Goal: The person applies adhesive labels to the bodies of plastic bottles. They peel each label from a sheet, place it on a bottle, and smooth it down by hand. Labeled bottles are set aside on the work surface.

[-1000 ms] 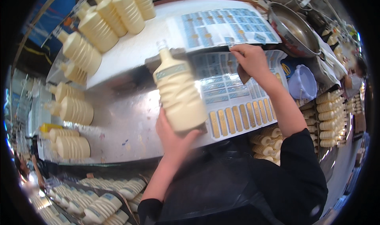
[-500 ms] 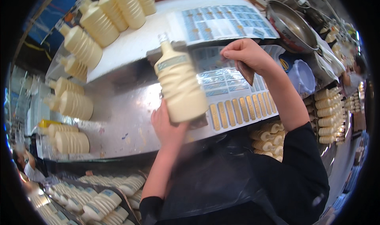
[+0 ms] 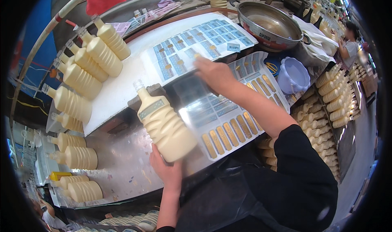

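My left hand [image 3: 167, 168] is closed under the base of a cream-coloured ribbed bottle [image 3: 167, 128]. The bottle is tilted, with its clear threaded neck away from me and a blue-grey label on its shoulder. Behind its neck is a dark block [image 3: 141, 101]. My right hand [image 3: 216, 74] reaches over a sheet of blue labels [image 3: 190, 38], fingers drawn together and blurred at the tips. Only a dark sliver of a brown flat piece shows beneath its palm. Nearer me lies a sheet of long gold labels [image 3: 222, 140], partly behind my right forearm.
Several cream bottles [image 3: 102, 54] stand along the left of the white board [image 3: 134, 68] and metal table [image 3: 122, 162]. A large metal pan [image 3: 267, 23] and a lilac bucket [image 3: 294, 74] are at the right. Stacked bottles [image 3: 335, 93] fill racks beyond; a person [image 3: 349, 48] is there.
My right hand has moved from above the sheets, left and down, to the blue label sheet. The bottle stays in my left hand. The view has shifted, and the table appears lower.
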A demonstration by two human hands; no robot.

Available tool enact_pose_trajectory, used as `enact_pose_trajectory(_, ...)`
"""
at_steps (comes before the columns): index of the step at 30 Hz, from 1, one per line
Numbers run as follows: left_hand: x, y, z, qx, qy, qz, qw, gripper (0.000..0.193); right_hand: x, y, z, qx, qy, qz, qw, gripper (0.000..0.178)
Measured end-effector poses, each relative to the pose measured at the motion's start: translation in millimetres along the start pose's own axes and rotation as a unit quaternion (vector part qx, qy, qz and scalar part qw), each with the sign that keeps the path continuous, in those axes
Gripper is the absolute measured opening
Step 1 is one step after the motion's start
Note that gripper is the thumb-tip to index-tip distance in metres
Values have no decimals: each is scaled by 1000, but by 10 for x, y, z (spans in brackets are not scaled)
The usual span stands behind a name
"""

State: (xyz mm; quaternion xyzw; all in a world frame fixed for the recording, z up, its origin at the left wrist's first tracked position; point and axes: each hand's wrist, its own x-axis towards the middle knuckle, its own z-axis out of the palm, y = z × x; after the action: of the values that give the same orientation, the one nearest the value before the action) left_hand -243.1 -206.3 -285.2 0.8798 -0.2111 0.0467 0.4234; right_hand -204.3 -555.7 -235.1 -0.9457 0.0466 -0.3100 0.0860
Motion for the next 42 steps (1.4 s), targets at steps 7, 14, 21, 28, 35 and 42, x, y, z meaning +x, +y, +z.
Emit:
enact_pose_trajectory(7, -21, -19, 20, -16, 5, 6, 1000, 94, -135, 296, -251, -25, 106, 34, 993, 40)
enact_pose_trajectory(14, -24, -16, 17, -51, 14, -8, 999, 92, -247, 927, -529, -125, 5, 90, 988, 23)
enact_pose_trajectory(21, 18, -18, -60, 2, 4, 2, 1000, 95, -211, 1127, -504, -197, -11, 13, 980, 18)
enact_pose_trajectory(28, 90, 15, -71, 28, 25, 73, 997, 92, -175, 811, -643, -71, -17, 81, 994, 15)
enact_pose_trajectory(35, 79, -3, -101, 38, 26, 67, 997, 94, -455, -1057, -785, 313, -146, 129, 930, 12)
enact_pose_trajectory(42, 142, 20, -178, -372, -52, -69, 924, 78, -887, -1767, -651, 83, -79, -195, 974, 38)
